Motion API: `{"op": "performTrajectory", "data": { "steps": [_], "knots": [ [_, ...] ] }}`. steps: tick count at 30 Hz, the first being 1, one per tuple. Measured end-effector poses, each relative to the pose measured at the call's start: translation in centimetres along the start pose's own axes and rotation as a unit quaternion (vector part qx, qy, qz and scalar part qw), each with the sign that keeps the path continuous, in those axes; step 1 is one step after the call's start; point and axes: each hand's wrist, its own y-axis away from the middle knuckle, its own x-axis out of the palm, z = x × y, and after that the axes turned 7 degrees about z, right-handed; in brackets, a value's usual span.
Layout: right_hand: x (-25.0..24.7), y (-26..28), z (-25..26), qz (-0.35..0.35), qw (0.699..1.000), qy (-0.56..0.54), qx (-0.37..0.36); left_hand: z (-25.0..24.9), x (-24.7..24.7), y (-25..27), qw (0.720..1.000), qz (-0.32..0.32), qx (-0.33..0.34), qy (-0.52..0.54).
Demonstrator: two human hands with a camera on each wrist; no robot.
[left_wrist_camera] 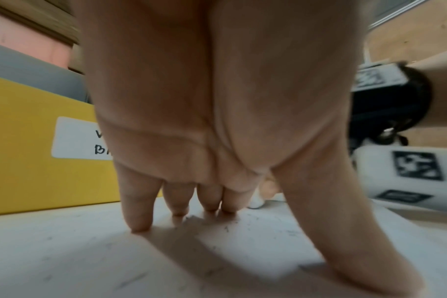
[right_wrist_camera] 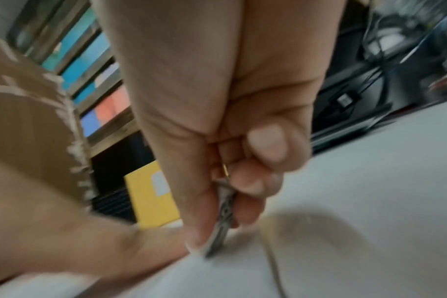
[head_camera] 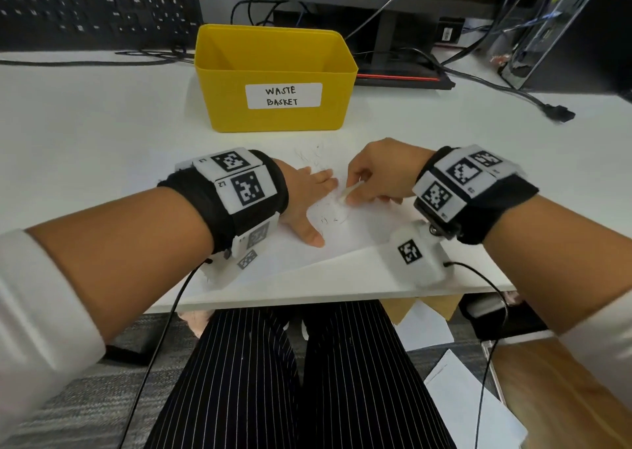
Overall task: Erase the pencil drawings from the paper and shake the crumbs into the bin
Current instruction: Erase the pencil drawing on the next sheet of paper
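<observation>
Paper (head_camera: 342, 240) lies flat on our white bench (head_camera: 102, 106), near edge, faint pencil scribbles (head_camera: 313, 159) at its far part. Our left hand (head_camera: 302, 197) presses it flat, fingers straight and spread. Our right hand (head_camera: 374, 171) pinches a white eraser (head_camera: 349, 190), tip touching the sheet just right of the left fingertips. Yellow bin (head_camera: 273, 106) labelled "WASTE BASKET" stands just beyond the paper. Keyboard (head_camera: 95, 7) far left, monitor stand (head_camera: 393, 38) behind the bin.

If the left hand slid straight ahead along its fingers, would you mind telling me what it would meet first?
Probably the right hand pinching the eraser, just beyond the left hand fingertips on the paper; depth is unclear.
</observation>
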Motion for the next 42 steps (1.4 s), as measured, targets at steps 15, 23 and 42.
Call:
{"op": "performTrajectory", "data": {
  "steps": [15, 23, 42],
  "knots": [
    [-0.3, 0.0, -0.3, -0.036, 0.999, -0.018, 0.031, 0.0, 0.1, 0.2, 1.000, 0.002, -0.006, 0.000],
    [0.9, 1.0, -0.1, 0.001, 1.000, 0.009, 0.007, -0.1, -0.2, 0.2, 1.000, 0.016, -0.007, 0.003],
    [-0.3, 0.2, -0.3, -0.044, 0.998, 0.046, 0.009, -0.1, -0.3, 0.4, 1.000, 0.025, -0.008, 0.006]
  ]
}}
